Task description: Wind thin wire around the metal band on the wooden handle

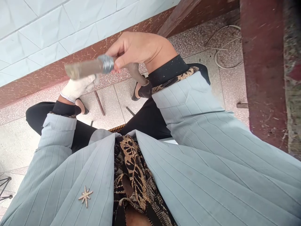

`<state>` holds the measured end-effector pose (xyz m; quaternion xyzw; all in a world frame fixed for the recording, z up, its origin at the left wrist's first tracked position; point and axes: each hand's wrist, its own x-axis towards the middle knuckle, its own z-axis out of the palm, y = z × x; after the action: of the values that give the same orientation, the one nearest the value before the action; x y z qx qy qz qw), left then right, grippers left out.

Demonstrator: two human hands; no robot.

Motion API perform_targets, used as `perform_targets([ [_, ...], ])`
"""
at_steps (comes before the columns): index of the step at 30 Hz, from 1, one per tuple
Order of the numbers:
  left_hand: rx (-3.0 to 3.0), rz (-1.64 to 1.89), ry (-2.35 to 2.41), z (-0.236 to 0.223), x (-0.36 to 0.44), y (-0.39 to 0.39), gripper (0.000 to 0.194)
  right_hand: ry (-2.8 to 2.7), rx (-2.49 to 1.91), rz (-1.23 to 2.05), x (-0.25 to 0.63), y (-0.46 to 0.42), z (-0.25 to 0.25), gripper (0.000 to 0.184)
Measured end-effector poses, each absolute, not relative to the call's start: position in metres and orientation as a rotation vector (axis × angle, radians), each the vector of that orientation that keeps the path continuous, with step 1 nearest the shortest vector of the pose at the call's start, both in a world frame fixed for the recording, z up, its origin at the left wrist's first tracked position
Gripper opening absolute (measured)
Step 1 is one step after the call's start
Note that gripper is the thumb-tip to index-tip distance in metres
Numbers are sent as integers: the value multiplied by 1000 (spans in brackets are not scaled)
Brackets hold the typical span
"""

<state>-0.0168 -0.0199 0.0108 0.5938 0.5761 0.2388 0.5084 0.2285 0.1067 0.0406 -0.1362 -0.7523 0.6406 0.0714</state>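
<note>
My bare right hand grips a tool with a wooden handle just behind a band of grey wire wound round it. The handle's pale, worn end points left. A curved grey-brown piece shows below my right hand and seems to belong to the same tool; my fingers hide the join. My left hand, in a white knitted glove, is just below the handle's end. Its fingers are curled, partly hidden by the handle, and what they hold cannot be made out.
A thin brown stick lies on the speckled tile floor between my feet. At right stands a dark red wooden bench or table, with a pale looped cable beside it. White wall tiles rise ahead. Thin metal legs show at lower left.
</note>
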Motion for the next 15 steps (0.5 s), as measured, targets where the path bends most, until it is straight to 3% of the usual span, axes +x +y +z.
perform_targets([
  [3,1448,564,1397,10,-18,-20,37,-1774,-652,1810,232,104,46,48],
  [6,1528,487,1442,10,-17,-20,35,-1620,-890,1666,225,105,40,43],
  [11,1632,393,1419,14,-9,-23,31,-1882,-1148,1453,215,111,23,17],
  [15,1657,354,1397,15,-7,-24,28,-2337,-1326,1139,213,110,22,15],
])
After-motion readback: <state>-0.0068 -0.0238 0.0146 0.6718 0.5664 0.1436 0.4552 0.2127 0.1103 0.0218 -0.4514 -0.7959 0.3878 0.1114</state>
